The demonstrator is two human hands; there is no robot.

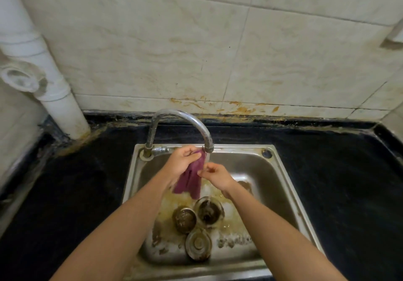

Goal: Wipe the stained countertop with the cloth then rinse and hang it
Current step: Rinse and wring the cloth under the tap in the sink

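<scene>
A purple cloth (190, 178) hangs over the steel sink (281, 171), just under the spout of the curved chrome tap (185, 119). My left hand (182, 160) grips the cloth's top part below the spout. My right hand (214, 175) pinches the cloth's right edge lower down. A thin stream of water falls from the spout past the cloth. The black countertop (338, 182) surrounds the sink.
In the stained sink bottom lie the drain (209, 211) and two round metal strainer parts (185, 219) (198, 243). A white pipe (54, 88) stands at the back left corner. Tiled wall (196, 51) rises behind the counter.
</scene>
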